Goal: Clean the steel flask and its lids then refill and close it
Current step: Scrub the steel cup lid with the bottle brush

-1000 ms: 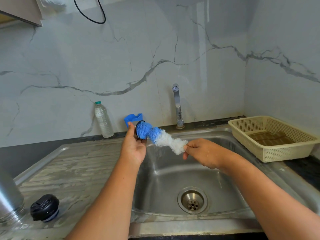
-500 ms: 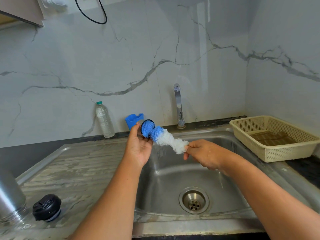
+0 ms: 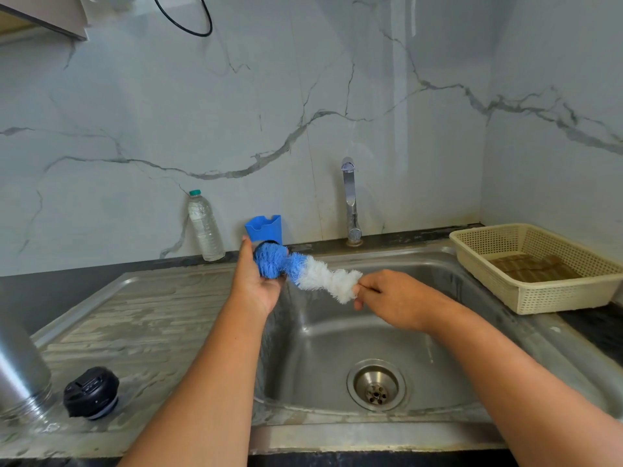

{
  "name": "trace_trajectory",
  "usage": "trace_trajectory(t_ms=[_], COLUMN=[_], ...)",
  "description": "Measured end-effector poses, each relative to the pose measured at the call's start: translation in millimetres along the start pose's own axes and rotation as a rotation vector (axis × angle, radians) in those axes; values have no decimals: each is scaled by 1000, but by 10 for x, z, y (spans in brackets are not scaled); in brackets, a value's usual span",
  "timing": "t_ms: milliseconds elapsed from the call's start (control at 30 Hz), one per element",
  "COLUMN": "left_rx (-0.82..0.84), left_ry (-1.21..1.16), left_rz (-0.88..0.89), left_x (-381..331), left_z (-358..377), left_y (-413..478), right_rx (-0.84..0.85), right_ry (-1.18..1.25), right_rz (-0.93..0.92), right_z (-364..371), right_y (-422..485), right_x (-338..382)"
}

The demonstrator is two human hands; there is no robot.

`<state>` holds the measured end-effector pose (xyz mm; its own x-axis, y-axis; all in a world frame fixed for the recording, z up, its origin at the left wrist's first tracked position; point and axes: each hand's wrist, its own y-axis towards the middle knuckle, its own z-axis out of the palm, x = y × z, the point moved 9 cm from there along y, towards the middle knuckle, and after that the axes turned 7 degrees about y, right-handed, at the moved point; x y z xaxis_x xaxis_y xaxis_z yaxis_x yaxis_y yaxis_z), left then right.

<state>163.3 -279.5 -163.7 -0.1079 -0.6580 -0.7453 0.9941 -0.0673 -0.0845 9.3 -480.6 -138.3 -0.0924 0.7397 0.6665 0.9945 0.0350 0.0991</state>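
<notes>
My left hand (image 3: 256, 288) cups a small dark lid (image 3: 269, 243) above the sink's back left corner. Only a sliver of the lid's rim shows. The blue tip of a blue-and-white bottle brush (image 3: 313, 273) is pressed into that lid. My right hand (image 3: 394, 298) grips the brush at its white end, with the handle hidden in the fist. The steel flask (image 3: 20, 369) stands mouth down at the far left of the drainboard. Beside the flask lies a black stopper lid (image 3: 91, 392).
The steel sink (image 3: 337, 332) lies below my hands, with a closed tap (image 3: 350, 200) behind it. A plastic water bottle (image 3: 205, 227) and a blue holder (image 3: 264, 227) stand against the marble wall. A cream basket (image 3: 539, 298) holding a brown cloth sits at the right.
The brush's blue head has worked around inside the lid, and its bristles now cover the dark rim that showed before. Both hands stay in nearly the same place.
</notes>
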Motion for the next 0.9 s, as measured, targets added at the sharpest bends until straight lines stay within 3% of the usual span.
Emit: trace_trajectory(t_ms=[233,367,500,667,767,900], left_rx=[70,54,59,55,90,3], left_ry=[-24,-55,100,-10,78,248], left_rz=[-30,67,43,78,-9,-23], left_x=[149,-8,111,25,175,142], left_z=[225,175,153,137,206,110], left_y=[-127,-94,-100,-96,-139,-109], right_rx=[35,53,94,36,46,-67], right_ry=[103,215,149,186,136,109], right_rz=[17,50,56,73,66,73], right_z=[14,-64,67,-106,-25,-160], right_y=[14,-27,-36,-61,-51,-32], right_x=[-46,-93,-21,-87,-59,-119])
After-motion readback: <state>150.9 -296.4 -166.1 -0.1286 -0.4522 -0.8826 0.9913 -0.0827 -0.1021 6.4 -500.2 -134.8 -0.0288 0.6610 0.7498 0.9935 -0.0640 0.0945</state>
